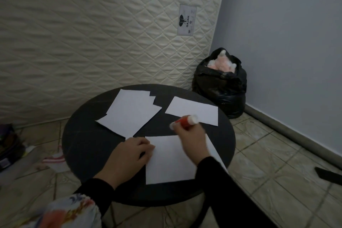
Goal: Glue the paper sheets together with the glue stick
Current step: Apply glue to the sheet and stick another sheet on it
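Note:
A white paper sheet (170, 161) lies at the near side of the round black table (83, 146). My left hand (129, 155) rests flat on the table, fingertips pressing the sheet's left edge. My right hand (192, 139) hovers over the sheet's far edge, holding a red glue stick (185, 121) with white ends, tilted nearly level. A stack of white sheets (129, 113) lies at the far left of the table. Another single sheet (194, 110) lies at the far right, partly behind the glue stick.
A quilted mattress (92, 33) leans against the wall behind the table. A black bag (222, 87) holding a pink plush item stands in the corner on the right. Clutter (11, 146) lies on the tiled floor at left. A dark object (327, 173) lies at right.

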